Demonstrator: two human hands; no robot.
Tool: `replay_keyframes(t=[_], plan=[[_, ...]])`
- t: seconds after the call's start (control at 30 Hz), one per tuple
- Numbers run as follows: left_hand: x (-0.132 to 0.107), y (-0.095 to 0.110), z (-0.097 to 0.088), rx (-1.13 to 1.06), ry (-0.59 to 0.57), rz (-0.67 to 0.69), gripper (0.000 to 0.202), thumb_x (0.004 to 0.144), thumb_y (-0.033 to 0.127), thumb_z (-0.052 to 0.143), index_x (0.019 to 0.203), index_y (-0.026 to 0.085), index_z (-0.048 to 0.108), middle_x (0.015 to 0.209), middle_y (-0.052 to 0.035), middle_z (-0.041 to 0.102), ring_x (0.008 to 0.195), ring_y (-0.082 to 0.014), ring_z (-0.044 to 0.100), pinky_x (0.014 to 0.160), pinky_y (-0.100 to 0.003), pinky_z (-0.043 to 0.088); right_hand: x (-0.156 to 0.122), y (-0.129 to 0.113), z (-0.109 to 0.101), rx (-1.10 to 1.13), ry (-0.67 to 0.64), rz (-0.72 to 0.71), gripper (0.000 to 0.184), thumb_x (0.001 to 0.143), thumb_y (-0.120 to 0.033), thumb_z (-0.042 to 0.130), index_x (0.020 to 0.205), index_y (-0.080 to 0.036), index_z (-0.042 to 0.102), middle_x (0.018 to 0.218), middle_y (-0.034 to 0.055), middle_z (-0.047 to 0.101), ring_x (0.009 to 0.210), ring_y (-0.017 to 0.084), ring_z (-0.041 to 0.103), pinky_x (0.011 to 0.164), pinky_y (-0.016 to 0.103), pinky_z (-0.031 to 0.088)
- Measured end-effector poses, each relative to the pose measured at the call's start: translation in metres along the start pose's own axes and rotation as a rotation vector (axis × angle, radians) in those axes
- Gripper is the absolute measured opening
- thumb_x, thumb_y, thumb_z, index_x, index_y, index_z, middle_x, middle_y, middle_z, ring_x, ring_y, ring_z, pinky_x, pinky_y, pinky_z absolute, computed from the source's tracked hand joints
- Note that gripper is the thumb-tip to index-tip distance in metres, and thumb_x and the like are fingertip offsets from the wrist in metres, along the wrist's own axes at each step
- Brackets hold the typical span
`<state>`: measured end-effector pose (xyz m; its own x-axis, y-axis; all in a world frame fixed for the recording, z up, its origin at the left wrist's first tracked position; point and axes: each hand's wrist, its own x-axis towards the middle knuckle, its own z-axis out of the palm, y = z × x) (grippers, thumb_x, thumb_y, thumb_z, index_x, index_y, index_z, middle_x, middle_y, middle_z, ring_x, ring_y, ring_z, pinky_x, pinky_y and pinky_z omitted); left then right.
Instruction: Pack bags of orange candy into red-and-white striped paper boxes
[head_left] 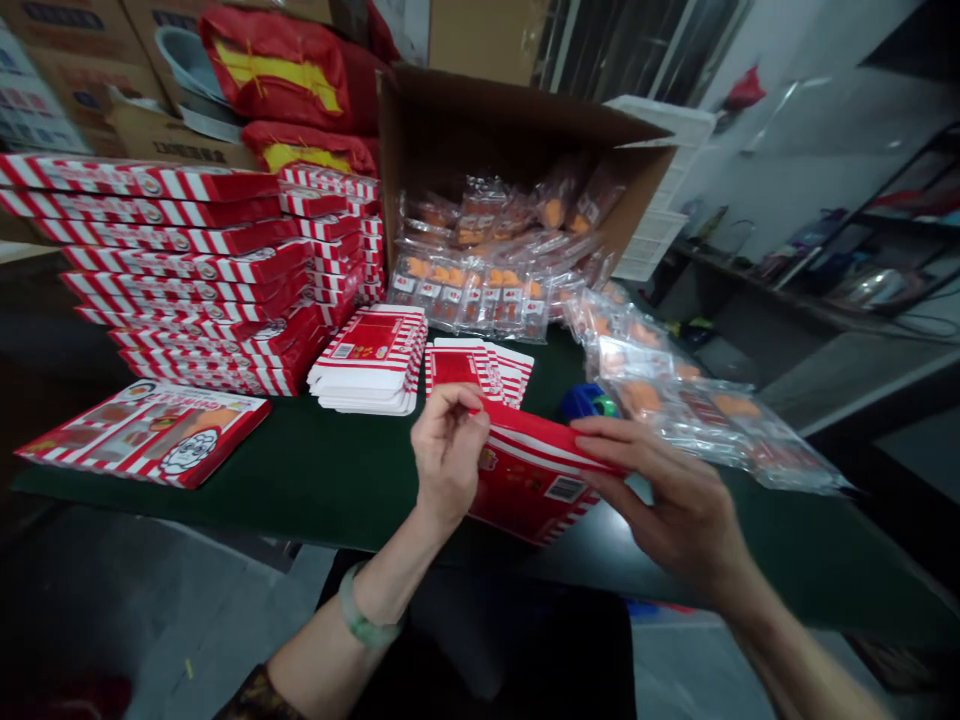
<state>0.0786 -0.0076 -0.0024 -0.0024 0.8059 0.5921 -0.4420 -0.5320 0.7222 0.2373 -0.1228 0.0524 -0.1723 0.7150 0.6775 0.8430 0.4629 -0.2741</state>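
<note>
Between my hands is a red-and-white striped cardboard box, tilted up near the table's front edge, its barcode panel facing me. My left hand pinches its upper left corner with thumb and forefinger. At the upper right corner, my right hand grips the edge, fingers on top and thumb beneath. Just behind the box lie flat striped cartons, with a taller stack of flat cartons to their left. A blue and green object, partly hidden, sits behind my right fingers.
Several striped boxes are piled at the left, with one windowed box lying in front. A large open carton at the back holds clear packets. More packets spread along the right of the green table.
</note>
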Motion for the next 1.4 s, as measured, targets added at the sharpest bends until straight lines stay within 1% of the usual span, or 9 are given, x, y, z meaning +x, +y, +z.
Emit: replay_keyframes(t=[0.1,0.2,0.47,0.63,0.7,0.87,1.07,1.23,1.4], plan=[[0.013,0.008,-0.008,0.217,-0.302,0.154,0.02,0.072,0.017,0.067,0.091,0.019,0.063,0.099,-0.0065,0.062,0.094,-0.0189,0.059,0.083,-0.03,0.046,-0.015,0.006,0.02,0.093,0.187,0.063,0.022,0.084,-0.008,0.054,0.1,-0.021,0.063,0.106,0.0077,0.067,0.093,0.016,0.065,0.08,0.033,0.054],[0.023,0.019,-0.015,0.363,-0.538,0.367,0.021,0.071,0.015,0.07,0.091,0.02,0.069,0.093,-0.0061,0.067,0.083,-0.017,0.065,0.072,-0.028,0.051,-0.013,0.007,0.035,0.198,0.261,0.101,0.017,0.086,-0.011,0.052,0.093,-0.02,0.063,0.104,0.0071,0.067,0.093,0.016,0.065,0.08,0.033,0.053],[0.016,0.029,-0.025,0.711,-0.168,0.66,0.018,0.067,0.009,0.072,0.079,0.021,0.068,0.081,-0.0005,0.068,0.067,-0.0129,0.063,0.058,-0.024,0.05,0.034,0.009,0.061,0.415,0.249,0.078,0.012,0.087,-0.02,0.051,0.086,-0.019,0.063,0.102,0.0051,0.067,0.097,0.013,0.061,0.088,0.028,0.048],[0.02,0.021,-0.026,0.757,-0.151,0.626,0.012,0.07,0.01,0.07,0.075,0.019,0.064,0.076,0.0002,0.065,0.064,-0.0113,0.061,0.054,-0.022,0.048,-0.003,0.064,0.043,0.216,0.319,0.558,0.033,0.087,-0.031,0.048,0.115,-0.017,0.056,0.116,0.0102,0.059,0.1,0.018,0.058,0.085,0.031,0.047],[0.017,0.021,-0.025,0.753,-0.147,0.632,0.015,0.07,0.009,0.071,0.078,0.019,0.065,0.077,-0.0003,0.065,0.065,-0.0115,0.062,0.054,-0.022,0.048,-0.026,0.096,0.02,0.125,0.359,0.784,0.027,0.09,-0.027,0.039,0.101,-0.013,0.06,0.102,0.012,0.063,0.093,0.02,0.058,0.081,0.034,0.046],[0.004,0.025,-0.025,0.709,-0.16,0.66,0.025,0.067,0.006,0.072,0.088,0.019,0.067,0.081,-0.003,0.066,0.071,-0.0143,0.063,0.059,-0.026,0.05,-0.047,0.148,-0.016,0.141,0.025,1.195,0.016,0.079,-0.022,0.064,0.065,-0.013,0.06,0.065,-0.0001,0.061,0.07,0.014,0.059,0.069,0.027,0.048],[0.004,0.023,-0.028,0.681,-0.168,0.648,0.025,0.065,0.004,0.073,0.086,0.016,0.067,0.08,-0.0045,0.065,0.071,-0.0138,0.063,0.06,-0.025,0.05,-0.032,0.157,-0.008,0.24,-0.171,1.543,0.025,0.088,-0.029,0.056,0.107,-0.013,0.058,0.106,0.0062,0.06,0.09,0.016,0.06,0.077,0.035,0.052],[0.004,0.021,-0.027,0.68,-0.162,0.643,0.022,0.065,0.006,0.073,0.084,0.015,0.066,0.081,-0.0043,0.065,0.07,-0.013,0.063,0.06,-0.024,0.05,-0.034,0.159,0.004,0.401,0.004,1.654,0.032,0.089,-0.032,0.054,0.116,-0.015,0.054,0.115,0.0083,0.057,0.098,0.019,0.059,0.082,0.039,0.051],[0.004,0.022,-0.027,0.694,-0.158,0.664,0.019,0.067,0.007,0.072,0.082,0.016,0.065,0.079,-0.0031,0.065,0.069,-0.0126,0.063,0.058,-0.023,0.05,-0.05,0.148,0.016,0.512,0.411,1.494,0.029,0.089,-0.031,0.054,0.113,-0.014,0.055,0.11,0.0074,0.058,0.092,0.017,0.06,0.077,0.036,0.052]])
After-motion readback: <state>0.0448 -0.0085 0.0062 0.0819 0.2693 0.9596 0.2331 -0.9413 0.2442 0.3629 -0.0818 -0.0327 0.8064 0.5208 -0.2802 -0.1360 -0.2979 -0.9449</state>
